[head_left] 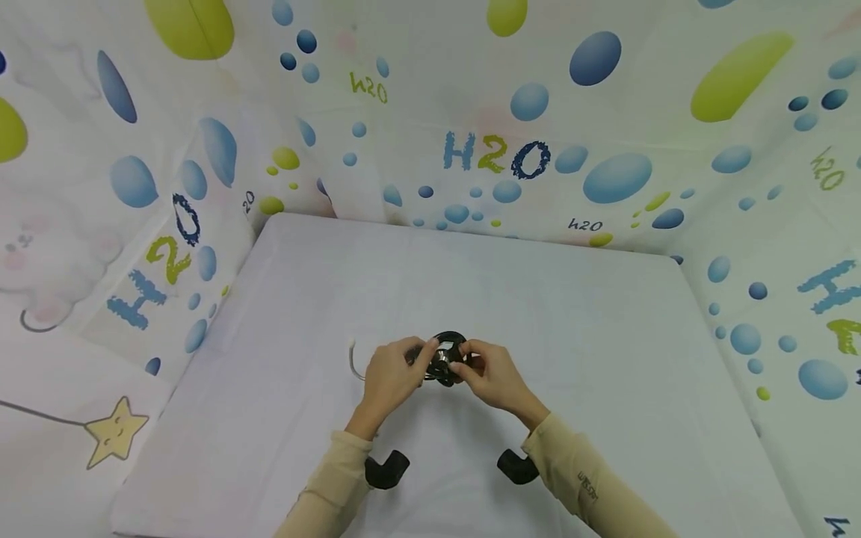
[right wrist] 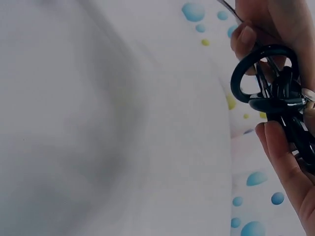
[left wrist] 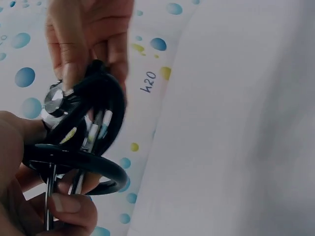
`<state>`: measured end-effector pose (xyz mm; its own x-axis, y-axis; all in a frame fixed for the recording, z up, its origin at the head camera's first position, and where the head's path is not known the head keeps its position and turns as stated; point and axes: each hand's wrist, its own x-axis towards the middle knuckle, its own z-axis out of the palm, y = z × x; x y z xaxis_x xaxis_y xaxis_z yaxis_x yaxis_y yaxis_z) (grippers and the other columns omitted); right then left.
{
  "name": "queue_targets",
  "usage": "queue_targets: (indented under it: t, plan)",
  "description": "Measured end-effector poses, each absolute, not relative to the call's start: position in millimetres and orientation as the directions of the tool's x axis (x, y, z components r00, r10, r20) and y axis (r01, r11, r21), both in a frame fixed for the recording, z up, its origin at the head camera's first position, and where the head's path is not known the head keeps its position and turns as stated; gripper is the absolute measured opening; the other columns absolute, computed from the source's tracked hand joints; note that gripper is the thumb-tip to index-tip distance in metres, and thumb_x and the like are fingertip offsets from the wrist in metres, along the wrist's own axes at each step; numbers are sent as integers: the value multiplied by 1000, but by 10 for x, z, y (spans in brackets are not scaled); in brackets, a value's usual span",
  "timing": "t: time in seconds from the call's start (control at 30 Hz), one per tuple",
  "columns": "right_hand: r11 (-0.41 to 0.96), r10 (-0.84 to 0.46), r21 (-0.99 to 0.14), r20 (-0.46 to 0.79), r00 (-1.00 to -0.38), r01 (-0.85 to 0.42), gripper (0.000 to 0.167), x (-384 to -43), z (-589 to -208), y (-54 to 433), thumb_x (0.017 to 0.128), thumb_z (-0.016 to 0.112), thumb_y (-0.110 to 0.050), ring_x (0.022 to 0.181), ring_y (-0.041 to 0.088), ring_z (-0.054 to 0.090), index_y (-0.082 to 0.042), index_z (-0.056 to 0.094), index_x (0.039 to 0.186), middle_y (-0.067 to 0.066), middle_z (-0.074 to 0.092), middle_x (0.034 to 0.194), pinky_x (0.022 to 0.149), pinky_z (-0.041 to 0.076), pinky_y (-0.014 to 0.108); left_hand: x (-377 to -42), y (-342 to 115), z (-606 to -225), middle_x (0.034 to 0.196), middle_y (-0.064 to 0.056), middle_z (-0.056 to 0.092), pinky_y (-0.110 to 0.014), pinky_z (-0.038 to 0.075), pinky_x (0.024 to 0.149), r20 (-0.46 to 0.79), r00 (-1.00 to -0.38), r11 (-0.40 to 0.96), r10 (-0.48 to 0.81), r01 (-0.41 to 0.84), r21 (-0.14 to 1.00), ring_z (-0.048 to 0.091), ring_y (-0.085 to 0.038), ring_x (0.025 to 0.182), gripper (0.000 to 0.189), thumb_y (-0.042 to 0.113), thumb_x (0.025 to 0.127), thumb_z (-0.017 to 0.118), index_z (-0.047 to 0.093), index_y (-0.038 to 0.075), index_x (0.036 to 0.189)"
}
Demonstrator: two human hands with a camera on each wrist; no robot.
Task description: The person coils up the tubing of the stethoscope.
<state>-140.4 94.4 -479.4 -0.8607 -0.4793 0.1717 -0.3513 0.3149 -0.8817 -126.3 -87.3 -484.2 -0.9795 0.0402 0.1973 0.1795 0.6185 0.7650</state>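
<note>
A stethoscope with black tubing (head_left: 452,338) is bundled into loops, held up between both hands over the white table. My left hand (head_left: 392,368) grips the metal ear tubes (left wrist: 50,196) and the loops around them. One thin metal tube (head_left: 353,360) sticks out to the left, ending in a pale tip. On the other side, my right hand (head_left: 496,375) pinches the coiled tubing beside the round metal chest piece (left wrist: 54,102). In the right wrist view, a tubing loop (right wrist: 237,81) rings the metal tubes, and the fingers partly hide the bundle.
The white table (head_left: 471,284) has a cloth-like cover. Behind it and at both sides hang white sheets (head_left: 417,112) printed with blue and green drops. A black bent piece (head_left: 388,471) shows by the left sleeve, another black bent piece (head_left: 516,467) by the right sleeve.
</note>
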Motion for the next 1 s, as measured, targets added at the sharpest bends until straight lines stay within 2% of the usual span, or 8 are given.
queue_targets:
  t: [0.13,0.23,0.37,0.53,0.63,0.73,0.87,1.0]
  plan:
    - [339,-463,-871,175,-869,-356,6,-1394,-4776,937,86,63,4,71,29,68,7,57,88,21,63,88,59,53,27,-1278,-896,-4852,50,5,56,-22,30,41,162,-986,572,47,160,804,40,-6,41,30,35,91,60,71,9,82]
    - [349,-447,-868,177,-877,-353,7,-1391,-4770,925,86,64,3,74,28,68,7,59,89,19,64,88,61,52,24,-1285,-904,-4841,51,6,57,-22,30,41,166,-985,554,42,161,817,42,-6,41,29,34,90,61,71,9,81]
    - [371,-413,-829,255,-874,-417,11,-1387,-4788,898,84,66,2,65,18,65,8,61,91,18,65,85,56,50,22,-1301,-898,-4835,53,4,58,-23,32,42,176,-984,534,18,158,831,44,-7,42,29,35,90,61,70,9,80]
    - [428,-338,-753,380,-861,-500,15,-1381,-4870,864,78,70,7,53,5,50,8,62,91,15,64,79,48,44,19,-1311,-869,-4906,54,4,56,-22,32,42,177,-984,548,5,151,822,42,-6,44,30,35,89,63,70,8,78]
    - [431,-283,-764,391,-876,-480,15,-1370,-4927,838,76,71,10,52,9,55,8,62,88,16,64,78,47,44,18,-1301,-849,-4933,52,5,53,-22,31,42,191,-982,579,-2,154,800,40,-6,45,28,36,87,66,71,9,79]
    - [434,-240,-774,394,-888,-460,14,-1349,-4955,807,76,71,10,60,19,66,8,62,86,19,65,84,52,50,20,-1294,-831,-4922,53,5,54,-22,31,44,226,-974,601,-30,164,782,41,-7,47,27,35,84,69,70,9,78]
    - [506,-217,-736,396,-892,-450,13,-1320,-4926,787,78,72,5,68,27,68,8,62,86,20,66,87,58,54,24,-1291,-810,-4936,53,4,55,-21,32,44,245,-968,601,-54,165,782,42,-6,47,28,36,83,70,69,9,79]
    - [522,-216,-772,291,-932,-362,11,-1319,-4922,800,81,69,3,64,25,68,7,63,90,19,67,84,55,53,24,-1295,-800,-5007,57,1,57,-21,32,44,213,-976,582,-48,146,800,41,-8,48,26,33,85,69,71,7,84]
